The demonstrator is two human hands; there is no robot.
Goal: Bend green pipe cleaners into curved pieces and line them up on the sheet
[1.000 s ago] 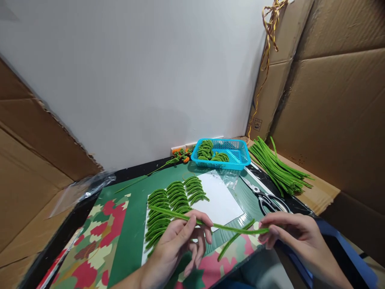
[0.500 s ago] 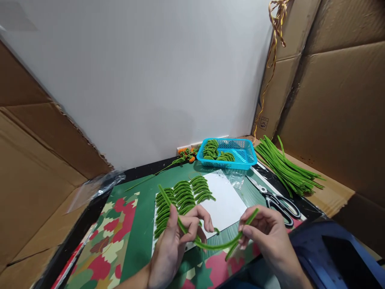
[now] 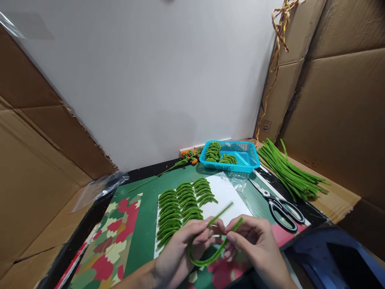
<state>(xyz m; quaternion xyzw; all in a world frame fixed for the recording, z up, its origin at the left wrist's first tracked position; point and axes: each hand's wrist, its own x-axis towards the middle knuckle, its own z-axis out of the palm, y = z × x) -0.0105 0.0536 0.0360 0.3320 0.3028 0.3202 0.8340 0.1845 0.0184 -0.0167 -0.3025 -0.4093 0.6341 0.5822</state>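
Observation:
A fuzzy green stem (image 3: 203, 263) is bent into a U between my two hands. My left hand (image 3: 188, 245) pinches it near one end, which sticks up to the right. The other end is pinched between the thumb and fingers of my right hand (image 3: 252, 241). Just beyond my hands lies a white sheet (image 3: 224, 188). Curved green pieces (image 3: 168, 208) lie on it in three columns, the right column shorter; my left hand hides part of the lower sheet.
Behind the sheet stands a blue basket (image 3: 248, 162) with green pieces inside. Black-handled scissors (image 3: 278, 206) and a bundle of green stems (image 3: 290, 172) lie at the right. Orange flowers (image 3: 189, 155) are left of the basket. Cardboard walls (image 3: 337, 104) flank the table.
My hands have come closer together, and the long stem has gone from a shallow curve to a tight U. Its left end now points up to the right. The view has shifted slightly.

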